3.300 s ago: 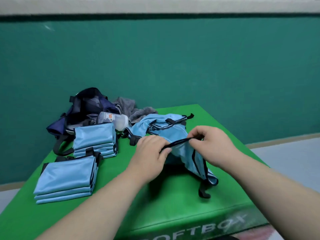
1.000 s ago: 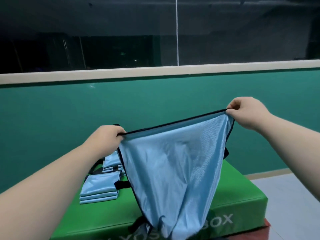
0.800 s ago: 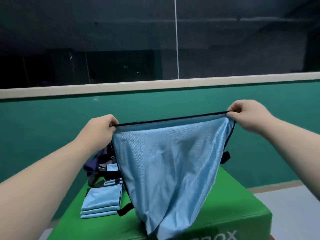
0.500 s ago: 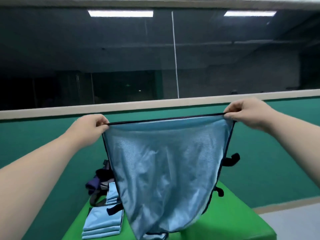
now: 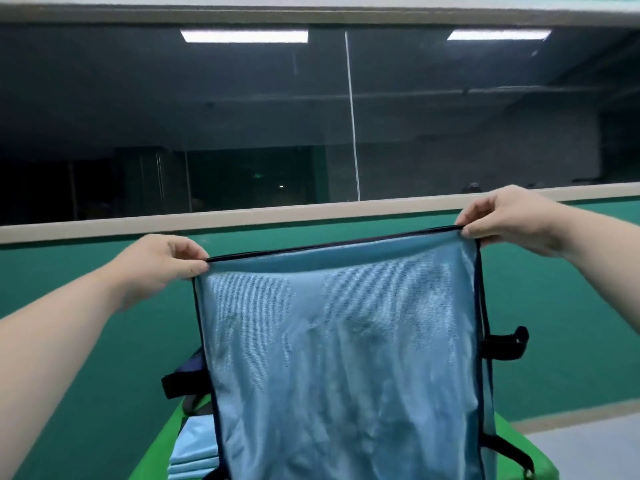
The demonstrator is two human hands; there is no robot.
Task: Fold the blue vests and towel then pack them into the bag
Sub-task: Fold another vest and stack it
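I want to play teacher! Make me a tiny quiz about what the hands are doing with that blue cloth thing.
1. True or false: the left hand and the right hand each pinch a top corner of the blue vest.
2. How is the vest right now? A) lying flat B) held up, hanging down C) rolled into a ball
3. What colour are the straps sticking out at the vest's sides?
Key: 1 true; 2 B; 3 black.
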